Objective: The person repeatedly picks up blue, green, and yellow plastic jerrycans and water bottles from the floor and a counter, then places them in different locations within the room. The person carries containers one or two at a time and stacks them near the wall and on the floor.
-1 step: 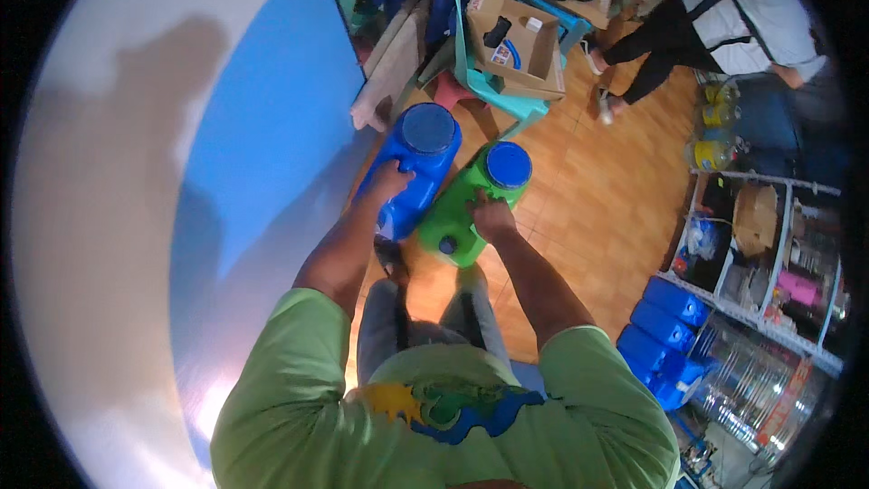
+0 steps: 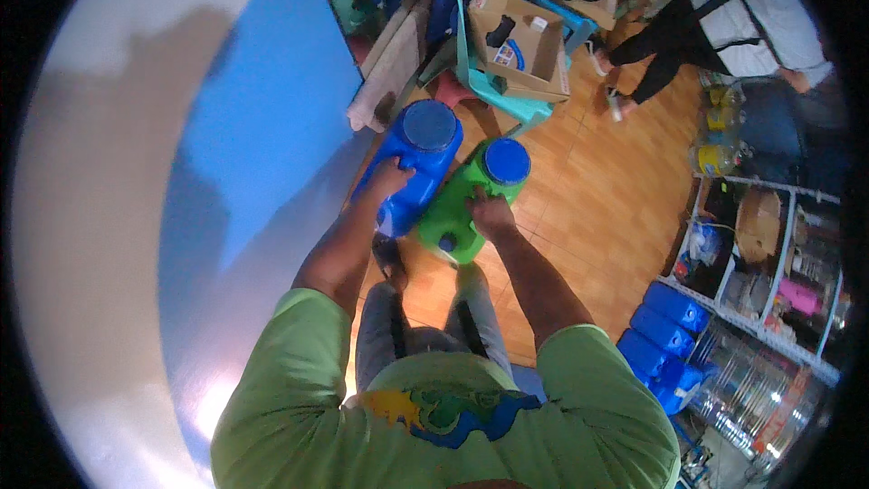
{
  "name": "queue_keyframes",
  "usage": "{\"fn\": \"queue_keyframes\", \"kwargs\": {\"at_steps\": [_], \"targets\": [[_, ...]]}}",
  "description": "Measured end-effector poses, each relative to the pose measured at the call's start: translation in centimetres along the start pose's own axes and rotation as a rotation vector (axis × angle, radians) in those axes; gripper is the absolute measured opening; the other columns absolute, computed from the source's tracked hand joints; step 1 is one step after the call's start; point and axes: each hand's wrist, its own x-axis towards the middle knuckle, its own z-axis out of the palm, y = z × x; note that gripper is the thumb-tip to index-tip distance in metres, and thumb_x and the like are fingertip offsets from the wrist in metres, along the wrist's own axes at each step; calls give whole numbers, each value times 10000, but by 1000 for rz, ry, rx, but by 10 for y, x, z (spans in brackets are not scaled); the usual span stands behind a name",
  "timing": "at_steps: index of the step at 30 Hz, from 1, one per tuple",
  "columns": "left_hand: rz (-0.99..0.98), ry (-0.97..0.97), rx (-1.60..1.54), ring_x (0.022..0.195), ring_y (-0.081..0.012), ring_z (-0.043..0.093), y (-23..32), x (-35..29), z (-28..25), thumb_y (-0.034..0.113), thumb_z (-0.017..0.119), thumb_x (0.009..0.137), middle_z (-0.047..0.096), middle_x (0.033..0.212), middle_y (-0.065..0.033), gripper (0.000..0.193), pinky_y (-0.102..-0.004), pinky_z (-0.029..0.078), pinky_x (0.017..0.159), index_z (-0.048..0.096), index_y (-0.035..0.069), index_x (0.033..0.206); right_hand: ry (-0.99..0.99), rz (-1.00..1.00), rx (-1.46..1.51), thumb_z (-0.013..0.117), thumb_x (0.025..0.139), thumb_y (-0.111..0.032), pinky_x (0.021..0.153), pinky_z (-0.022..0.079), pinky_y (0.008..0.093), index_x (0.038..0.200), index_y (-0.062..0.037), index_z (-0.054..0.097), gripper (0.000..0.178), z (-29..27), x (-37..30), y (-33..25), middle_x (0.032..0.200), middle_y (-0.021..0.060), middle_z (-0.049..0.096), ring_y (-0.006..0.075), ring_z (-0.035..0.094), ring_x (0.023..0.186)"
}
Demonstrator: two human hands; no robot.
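Note:
Two plastic water jugs are side by side in front of my legs, one in each hand. The left one, a blue jug (image 2: pixel 422 192) with a wide round blue cap (image 2: pixel 429 126), has my left hand (image 2: pixel 392 179) closed on its top, around the handle. My right hand (image 2: pixel 491 214) is closed in the same way on the green jug (image 2: pixel 443 214). That jug has a blue screw lid (image 2: pixel 507 161) at its far end and a small dark cap (image 2: pixel 447 242) at its near end. My fingers partly hide both handles. Whether the jugs touch the floor, I cannot tell.
Ahead lies an open cardboard box (image 2: pixel 534 50) on a teal plastic chair (image 2: pixel 516 110). A blue-and-white wall (image 2: pixel 262 118) runs close on my left. To the right are a metal shelf (image 2: pixel 769 308) and stacked blue containers (image 2: pixel 665 330). Another person (image 2: pixel 724 23) is at the far right.
The view has shifted very slightly. Both hands keep their hold on the jugs, which have hardly moved. The other person's foot has moved slightly to the right.

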Motion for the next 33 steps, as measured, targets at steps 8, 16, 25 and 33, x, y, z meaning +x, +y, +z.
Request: {"fn": "queue_keyframes", "kwargs": {"at_steps": [8,16,25,33], "targets": [[10,182,-10,1235,-395,503,-9,98,13,425,675,825,521,1310,-284,702,-446,403,1046,486,-28,1326,67,-47,64,488,880,-164,997,447,478,1279,-177,567,408,82,120,65,1497,246,321,387,548,1182],[124,239,196,1266,-394,454,-25,32,41,449,676,820,434,1396,-240,735,-442,367,1076,440,28,1374,38,-114,235,593,819,-133,898,516,457,1372,-138,488,562,74,105,69,1495,278,291,401,582,1127],[-463,-58,16,1223,-334,537,-41,-250,60,521,655,842,561,1312,-204,706,-419,420,1036,505,55,1350,-512,-142,244,660,779,-352,914,504,451,1214,-79,581,520,72,-19,114,1177,182,636,333,622,1082],[-507,538,-170,1082,-353,618,-126,-516,102,491,692,819,636,1187,-202,673,-453,482,934,556,18,1279,-452,-347,-158,626,821,-473,974,459,462,1290,22,520,690,92,-63,101,1202,233,620,352,594,1133]]}}
